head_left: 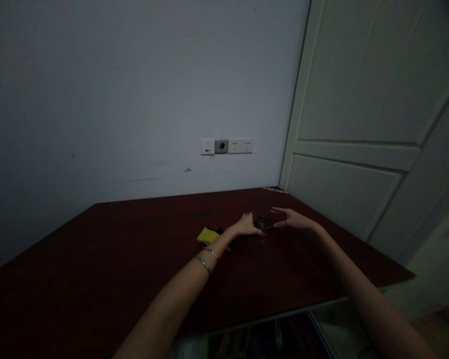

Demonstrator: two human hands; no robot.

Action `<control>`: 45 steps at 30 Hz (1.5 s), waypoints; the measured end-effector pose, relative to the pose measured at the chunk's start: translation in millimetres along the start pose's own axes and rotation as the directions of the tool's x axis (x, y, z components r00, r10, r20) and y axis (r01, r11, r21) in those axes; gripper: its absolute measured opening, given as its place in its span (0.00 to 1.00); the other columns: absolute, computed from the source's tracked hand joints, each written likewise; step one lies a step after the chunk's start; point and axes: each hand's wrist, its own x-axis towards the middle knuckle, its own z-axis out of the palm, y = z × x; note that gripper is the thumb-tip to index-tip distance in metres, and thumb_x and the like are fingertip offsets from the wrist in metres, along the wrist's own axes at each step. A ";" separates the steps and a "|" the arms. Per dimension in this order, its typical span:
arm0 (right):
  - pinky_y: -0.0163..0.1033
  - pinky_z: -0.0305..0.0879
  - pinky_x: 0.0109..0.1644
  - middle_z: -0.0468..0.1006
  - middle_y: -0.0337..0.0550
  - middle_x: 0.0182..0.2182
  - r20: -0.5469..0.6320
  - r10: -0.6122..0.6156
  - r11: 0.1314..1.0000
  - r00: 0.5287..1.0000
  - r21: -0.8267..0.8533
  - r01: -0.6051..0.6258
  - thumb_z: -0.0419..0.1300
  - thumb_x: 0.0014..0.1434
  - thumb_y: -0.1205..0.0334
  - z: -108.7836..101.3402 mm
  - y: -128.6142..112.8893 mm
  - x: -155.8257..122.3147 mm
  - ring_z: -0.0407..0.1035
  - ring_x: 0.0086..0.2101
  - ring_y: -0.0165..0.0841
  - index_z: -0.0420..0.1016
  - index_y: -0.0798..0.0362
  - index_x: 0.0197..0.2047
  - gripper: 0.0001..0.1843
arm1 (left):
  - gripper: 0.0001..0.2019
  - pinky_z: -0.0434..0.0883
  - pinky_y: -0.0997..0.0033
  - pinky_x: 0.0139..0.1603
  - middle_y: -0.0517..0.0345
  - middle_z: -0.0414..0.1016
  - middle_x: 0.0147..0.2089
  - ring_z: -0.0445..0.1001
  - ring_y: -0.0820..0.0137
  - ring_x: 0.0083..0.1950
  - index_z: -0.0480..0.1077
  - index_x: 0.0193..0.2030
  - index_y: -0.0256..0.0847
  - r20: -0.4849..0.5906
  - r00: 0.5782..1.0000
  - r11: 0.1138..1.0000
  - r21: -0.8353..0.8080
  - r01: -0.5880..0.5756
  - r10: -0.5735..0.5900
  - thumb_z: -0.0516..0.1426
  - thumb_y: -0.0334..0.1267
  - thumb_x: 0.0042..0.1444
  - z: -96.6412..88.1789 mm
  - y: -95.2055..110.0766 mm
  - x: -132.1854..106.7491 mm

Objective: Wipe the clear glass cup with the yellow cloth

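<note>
On the dark red tabletop (153, 239) sits a small, round, see-through dish (264, 222) that looks like glass, with a dark rim. My left hand (247, 224) holds its left side, thumb at the front and fingers behind. On the other side, my right hand (289, 219) has its fingers apart, with the tips close to the rim; whether they touch it I cannot tell. A yellow and black cloth-like item (208, 235) lies left of my left wrist, partly hidden behind my forearm. Dim light hides the dish's fine detail.
A pale wall (134, 99) with a row of sockets (240, 146) rises behind the table. Along the right side stands a white panelled door (359, 109). Below the table's front edge, an open space (262, 341) holds dark items I cannot make out.
</note>
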 end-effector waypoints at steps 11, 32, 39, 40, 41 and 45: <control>0.47 0.67 0.45 0.76 0.50 0.41 -0.229 -0.196 0.972 0.953 0.080 0.219 0.58 0.50 0.58 63.3 -103.0 58.0 0.71 0.39 0.40 0.73 0.56 0.44 0.19 | 0.25 0.60 0.73 0.55 0.44 0.64 0.57 0.63 0.65 0.57 0.62 0.55 0.30 -0.399 0.862 0.949 -0.102 0.298 -0.313 0.54 0.35 0.48 -77.4 -103.4 -48.3; 0.39 0.62 0.50 0.78 0.42 0.36 -0.195 -0.090 0.983 0.977 0.141 0.118 0.56 0.48 0.64 190.6 -65.7 103.9 0.70 0.41 0.33 0.76 0.54 0.35 0.11 | 0.17 0.61 0.72 0.54 0.51 0.71 0.50 0.68 0.66 0.52 0.69 0.48 0.36 -0.472 0.795 0.887 0.056 0.459 -0.381 0.53 0.32 0.50 -94.8 -160.6 -134.0; 0.39 0.63 0.49 0.78 0.43 0.35 -0.218 -0.073 0.973 0.973 0.199 0.118 0.57 0.47 0.64 189.3 -65.6 102.8 0.71 0.40 0.33 0.76 0.55 0.34 0.11 | 0.17 0.62 0.72 0.53 0.49 0.71 0.49 0.68 0.66 0.51 0.69 0.48 0.33 -0.463 0.825 0.893 0.142 0.428 -0.323 0.51 0.33 0.51 -93.9 -162.1 -134.2; 0.39 0.64 0.48 0.78 0.44 0.35 -0.219 -0.068 0.971 0.973 0.210 0.115 0.57 0.47 0.64 189.0 -65.7 102.2 0.71 0.39 0.33 0.76 0.55 0.34 0.11 | 0.17 0.62 0.72 0.53 0.49 0.72 0.49 0.69 0.66 0.50 0.69 0.47 0.33 -0.462 0.827 0.892 0.148 0.427 -0.319 0.51 0.33 0.51 -93.8 -161.6 -134.2; 0.40 0.64 0.47 0.79 0.44 0.35 -0.221 -0.063 0.969 0.973 0.221 0.112 0.57 0.47 0.64 188.8 -66.0 101.6 0.71 0.38 0.33 0.76 0.56 0.34 0.11 | 0.16 0.62 0.72 0.53 0.49 0.72 0.48 0.69 0.66 0.50 0.69 0.47 0.33 -0.461 0.829 0.891 0.154 0.427 -0.318 0.51 0.33 0.52 -93.7 -160.9 -134.2; 0.39 0.67 0.45 0.79 0.46 0.35 -0.227 -0.032 0.959 0.973 0.268 0.094 0.57 0.47 0.65 188.9 -66.8 100.0 0.72 0.36 0.33 0.76 0.57 0.35 0.12 | 0.16 0.62 0.72 0.53 0.49 0.72 0.49 0.69 0.66 0.50 0.69 0.48 0.33 -0.458 0.830 0.886 0.169 0.433 -0.318 0.51 0.33 0.52 -93.5 -157.7 -134.4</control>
